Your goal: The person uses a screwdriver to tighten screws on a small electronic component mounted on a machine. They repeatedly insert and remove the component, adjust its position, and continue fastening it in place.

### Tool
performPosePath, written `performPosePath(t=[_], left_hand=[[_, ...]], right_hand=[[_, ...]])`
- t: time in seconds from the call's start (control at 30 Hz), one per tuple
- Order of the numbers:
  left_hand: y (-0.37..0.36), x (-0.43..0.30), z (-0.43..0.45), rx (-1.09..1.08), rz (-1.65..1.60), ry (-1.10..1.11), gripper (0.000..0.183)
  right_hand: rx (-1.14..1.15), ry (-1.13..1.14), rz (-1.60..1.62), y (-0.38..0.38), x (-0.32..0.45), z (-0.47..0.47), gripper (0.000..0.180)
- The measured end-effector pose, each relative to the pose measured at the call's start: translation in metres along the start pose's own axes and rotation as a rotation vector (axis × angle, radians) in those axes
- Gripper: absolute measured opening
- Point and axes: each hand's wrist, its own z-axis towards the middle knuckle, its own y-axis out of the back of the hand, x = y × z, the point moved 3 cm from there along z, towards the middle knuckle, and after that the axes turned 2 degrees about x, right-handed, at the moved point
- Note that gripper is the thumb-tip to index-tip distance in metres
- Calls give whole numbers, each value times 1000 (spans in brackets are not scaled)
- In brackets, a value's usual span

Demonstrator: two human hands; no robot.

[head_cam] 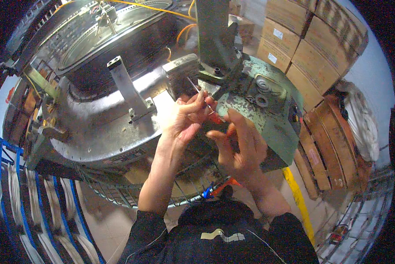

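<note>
My left hand (192, 112) pinches a slim metal-shafted tool (211, 109) with a red handle, perhaps a small screwdriver. Its thin shaft points up and away, towards a dark recess by the machine's upright column (214, 33). Beside the red end is my right hand (242, 145), with a gap between thumb and forefinger. Whether a fingertip touches the handle I cannot tell. Both hands are above the near edge of a large machine, between its bare metal bed (101, 135) and a chipped green cover (257, 102).
A metal post (126, 85) rises from the bed on the left. Yellow cable (144, 6) crosses above a large ring (118, 29). Wire guarding (115, 191) curves under the bed. Cardboard boxes (313, 59) are stacked at right, and a blue rack (49, 204) stands at left.
</note>
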Motion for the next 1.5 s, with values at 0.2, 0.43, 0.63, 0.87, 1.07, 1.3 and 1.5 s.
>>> performPosePath(t=[0.2, 0.43, 0.63, 0.87, 1.07, 1.3, 1.5], left_hand=[[-3, 4, 5, 13, 54, 19, 23], [-24, -51, -18, -482, 1230, -944, 33], [-30, -82, 18, -175, 1389, -969, 53], [-33, -79, 21, -142, 1373, -1035, 48], [-30, -77, 21, -174, 1399, -997, 47], [-31, -79, 23, -154, 1448, -1119, 44], [-33, -83, 24, -82, 1557, -1088, 47]], right_hand=[[51, 43, -105, -7, -4, 2, 49], [153, -343, 322, -21, -17, -3, 52], [105, -35, -113, -17, -14, 10, 41], [107, -626, 494, -19, -29, 5, 49], [50, 129, 18, -18, -22, 6, 53], [169, -429, 134, -5, -26, 13, 25], [-1, 85, -181, -4, -11, 32, 32]])
